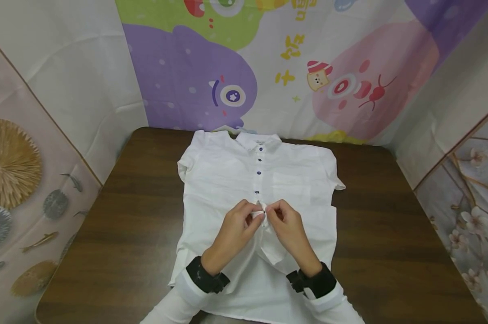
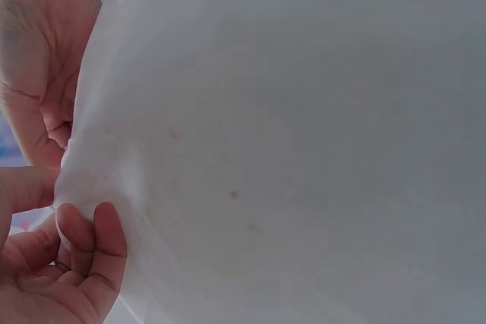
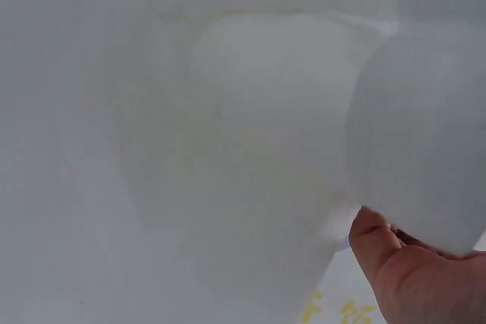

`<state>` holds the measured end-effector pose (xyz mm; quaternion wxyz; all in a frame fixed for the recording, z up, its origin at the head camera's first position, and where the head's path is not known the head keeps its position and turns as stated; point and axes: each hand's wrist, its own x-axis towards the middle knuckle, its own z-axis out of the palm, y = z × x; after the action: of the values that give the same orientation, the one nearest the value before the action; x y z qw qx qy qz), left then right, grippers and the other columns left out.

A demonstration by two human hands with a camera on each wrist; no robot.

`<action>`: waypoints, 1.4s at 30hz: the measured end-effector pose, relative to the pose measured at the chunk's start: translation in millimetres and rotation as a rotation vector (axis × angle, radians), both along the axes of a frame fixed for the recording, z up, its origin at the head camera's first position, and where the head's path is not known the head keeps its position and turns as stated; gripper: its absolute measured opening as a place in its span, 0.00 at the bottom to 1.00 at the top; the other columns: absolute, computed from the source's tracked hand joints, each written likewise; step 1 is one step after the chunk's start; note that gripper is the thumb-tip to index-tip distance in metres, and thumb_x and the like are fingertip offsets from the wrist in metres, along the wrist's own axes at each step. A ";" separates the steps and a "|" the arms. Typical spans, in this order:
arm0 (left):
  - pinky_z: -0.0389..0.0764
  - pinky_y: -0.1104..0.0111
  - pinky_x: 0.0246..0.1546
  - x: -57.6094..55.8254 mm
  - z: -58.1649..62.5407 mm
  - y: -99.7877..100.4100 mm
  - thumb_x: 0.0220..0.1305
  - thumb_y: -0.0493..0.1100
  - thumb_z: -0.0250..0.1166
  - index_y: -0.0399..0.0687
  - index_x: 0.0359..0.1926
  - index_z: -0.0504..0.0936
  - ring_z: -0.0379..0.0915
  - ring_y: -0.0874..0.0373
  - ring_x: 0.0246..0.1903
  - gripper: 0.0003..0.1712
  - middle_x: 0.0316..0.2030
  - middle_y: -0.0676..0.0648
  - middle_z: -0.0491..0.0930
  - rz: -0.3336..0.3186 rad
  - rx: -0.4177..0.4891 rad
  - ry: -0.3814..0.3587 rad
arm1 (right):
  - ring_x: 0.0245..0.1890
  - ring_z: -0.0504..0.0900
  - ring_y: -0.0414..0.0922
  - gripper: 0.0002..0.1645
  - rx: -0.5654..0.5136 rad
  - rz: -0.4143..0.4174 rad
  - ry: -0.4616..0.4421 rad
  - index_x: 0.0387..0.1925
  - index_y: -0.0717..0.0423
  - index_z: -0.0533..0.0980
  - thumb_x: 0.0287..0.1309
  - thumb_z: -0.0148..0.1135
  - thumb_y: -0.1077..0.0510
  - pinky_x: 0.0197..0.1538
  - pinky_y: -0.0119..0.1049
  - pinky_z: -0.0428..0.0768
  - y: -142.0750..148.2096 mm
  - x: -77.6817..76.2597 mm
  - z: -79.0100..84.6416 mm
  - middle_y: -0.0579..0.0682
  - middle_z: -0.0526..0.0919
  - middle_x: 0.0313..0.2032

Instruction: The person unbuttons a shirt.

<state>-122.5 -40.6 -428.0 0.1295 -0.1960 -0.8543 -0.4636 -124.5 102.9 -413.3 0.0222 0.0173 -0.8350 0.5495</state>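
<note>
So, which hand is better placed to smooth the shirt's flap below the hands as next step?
Probably the right hand: the flap lies closer to it than to the left hand. Both pinch the front of the shirt, so either would likely let go first.

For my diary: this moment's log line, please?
left hand: pinches white collared cloth shirt; right hand: pinches shirt; shirt: on brown wood-grain table

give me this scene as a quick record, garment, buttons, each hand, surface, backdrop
garment: white shirt, front up, collar toward the backdrop
buttons: four dark ones visible in a line above the hands
left hand: left hand pinches the shirt's front edge
right hand: right hand pinches the front beside it
surface: brown wooden table
backdrop: cartoon-print cloth
</note>
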 end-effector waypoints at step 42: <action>0.75 0.74 0.29 -1.0 -7.3 -4.0 0.60 0.38 0.62 0.39 0.38 0.81 0.71 0.61 0.27 0.07 0.30 0.48 0.76 -0.011 0.052 -0.034 | 0.20 0.67 0.35 0.05 0.153 0.029 0.132 0.36 0.61 0.71 0.64 0.51 0.61 0.23 0.27 0.67 1.0 6.5 -11.8 0.51 0.74 0.22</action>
<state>-123.5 -44.6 -435.4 0.1174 -0.1895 -0.8430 -0.4895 -118.0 103.9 -425.1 0.0676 0.0671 -0.8710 0.4820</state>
